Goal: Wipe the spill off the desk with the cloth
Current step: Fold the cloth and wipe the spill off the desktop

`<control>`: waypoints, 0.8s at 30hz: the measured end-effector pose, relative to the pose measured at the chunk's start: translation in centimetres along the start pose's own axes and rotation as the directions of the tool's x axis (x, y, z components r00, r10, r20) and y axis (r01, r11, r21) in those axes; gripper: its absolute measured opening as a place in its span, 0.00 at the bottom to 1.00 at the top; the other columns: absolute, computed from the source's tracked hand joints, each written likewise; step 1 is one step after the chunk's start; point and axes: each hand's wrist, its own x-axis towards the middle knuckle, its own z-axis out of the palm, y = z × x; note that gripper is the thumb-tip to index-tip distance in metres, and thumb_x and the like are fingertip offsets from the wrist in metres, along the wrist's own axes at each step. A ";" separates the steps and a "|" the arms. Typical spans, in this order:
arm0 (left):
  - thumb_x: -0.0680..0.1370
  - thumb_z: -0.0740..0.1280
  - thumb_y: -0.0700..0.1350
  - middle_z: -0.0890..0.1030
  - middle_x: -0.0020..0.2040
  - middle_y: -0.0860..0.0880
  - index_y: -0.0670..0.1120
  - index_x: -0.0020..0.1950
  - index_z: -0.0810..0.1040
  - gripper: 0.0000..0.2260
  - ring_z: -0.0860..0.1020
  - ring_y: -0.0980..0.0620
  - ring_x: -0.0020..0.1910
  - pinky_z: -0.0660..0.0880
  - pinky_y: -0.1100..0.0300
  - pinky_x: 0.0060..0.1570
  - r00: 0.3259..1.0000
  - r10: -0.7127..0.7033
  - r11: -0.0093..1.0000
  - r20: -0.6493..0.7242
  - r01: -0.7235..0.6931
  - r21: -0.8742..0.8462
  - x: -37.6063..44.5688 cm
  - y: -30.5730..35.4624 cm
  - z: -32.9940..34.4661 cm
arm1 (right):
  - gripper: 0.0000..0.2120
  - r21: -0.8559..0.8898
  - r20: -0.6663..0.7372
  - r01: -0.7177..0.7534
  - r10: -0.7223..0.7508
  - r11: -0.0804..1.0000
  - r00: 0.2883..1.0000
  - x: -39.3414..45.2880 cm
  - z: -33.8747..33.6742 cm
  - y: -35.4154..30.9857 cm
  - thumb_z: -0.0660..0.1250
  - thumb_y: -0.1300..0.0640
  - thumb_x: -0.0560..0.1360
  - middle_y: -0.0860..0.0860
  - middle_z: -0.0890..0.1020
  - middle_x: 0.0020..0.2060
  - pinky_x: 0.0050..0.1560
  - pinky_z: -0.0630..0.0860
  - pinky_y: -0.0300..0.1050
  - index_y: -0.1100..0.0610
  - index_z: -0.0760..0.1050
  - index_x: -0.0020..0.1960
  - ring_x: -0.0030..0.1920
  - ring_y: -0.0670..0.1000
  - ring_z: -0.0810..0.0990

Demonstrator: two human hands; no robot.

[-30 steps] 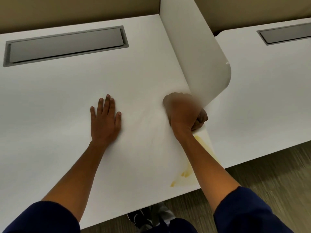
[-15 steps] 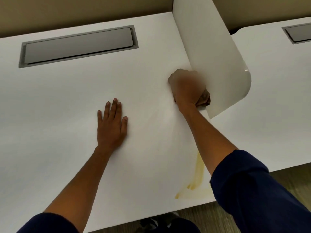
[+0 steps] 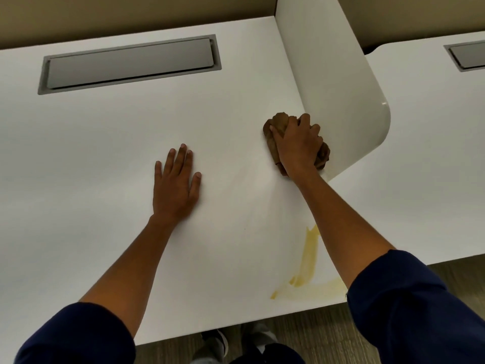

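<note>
My right hand point(image 3: 298, 145) grips the balled cloth point(image 3: 279, 122) by the divider point(image 3: 341, 101); left hand point(image 3: 175, 185) flat on the desk point(image 3: 105, 153). Yellow spill point(image 3: 308, 261) near front edge not yet wiped.

Single head-worn wide-angle view, looking forward and steeply down over white desk point(image 3: 105, 153) from its near edge. Close range, both forearms in frame. Floor point(image 3: 328, 342) strip at bottom, neighbouring desk point(image 3: 433, 153) at right.
</note>
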 end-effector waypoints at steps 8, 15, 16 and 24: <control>0.85 0.52 0.51 0.51 0.82 0.48 0.45 0.82 0.53 0.26 0.49 0.46 0.81 0.47 0.41 0.78 0.999 0.007 1.000 0.033 -0.008 0.020 -0.1 0.4 -0.4 | 0.29 0.014 -0.003 0.025 -0.025 1.000 1.000 -9.6 -0.6 -1.1 0.54 0.34 0.80 0.56 0.76 0.56 0.48 0.73 0.55 0.58 0.75 0.60 0.51 0.60 0.74; 0.85 0.51 0.51 0.49 0.83 0.48 0.44 0.82 0.52 0.26 0.47 0.46 0.81 0.44 0.41 0.77 0.993 0.035 0.997 0.111 -0.028 -0.065 0.4 -0.1 -1.2 | 0.27 0.030 -0.079 0.147 -0.144 0.989 0.986 -19.3 -0.9 -5.1 0.58 0.36 0.79 0.56 0.80 0.49 0.41 0.75 0.53 0.59 0.80 0.53 0.44 0.59 0.77; 0.85 0.51 0.51 0.49 0.83 0.47 0.44 0.82 0.53 0.26 0.46 0.46 0.81 0.44 0.41 0.77 0.992 0.043 0.996 0.118 -0.034 -0.080 0.4 -0.3 -1.3 | 0.27 0.047 -0.104 0.163 -0.158 0.985 0.982 -20.6 -0.7 -5.4 0.58 0.36 0.79 0.56 0.81 0.48 0.40 0.75 0.52 0.59 0.80 0.52 0.43 0.58 0.77; 0.85 0.50 0.51 0.47 0.83 0.46 0.43 0.82 0.51 0.26 0.44 0.45 0.81 0.43 0.41 0.78 0.990 0.075 0.996 0.120 -0.068 -0.065 -0.1 -0.4 -1.2 | 0.23 0.054 -0.248 0.191 -0.172 0.980 0.953 -26.4 1.6 -6.5 0.67 0.36 0.75 0.54 0.82 0.48 0.44 0.76 0.51 0.55 0.81 0.51 0.41 0.57 0.78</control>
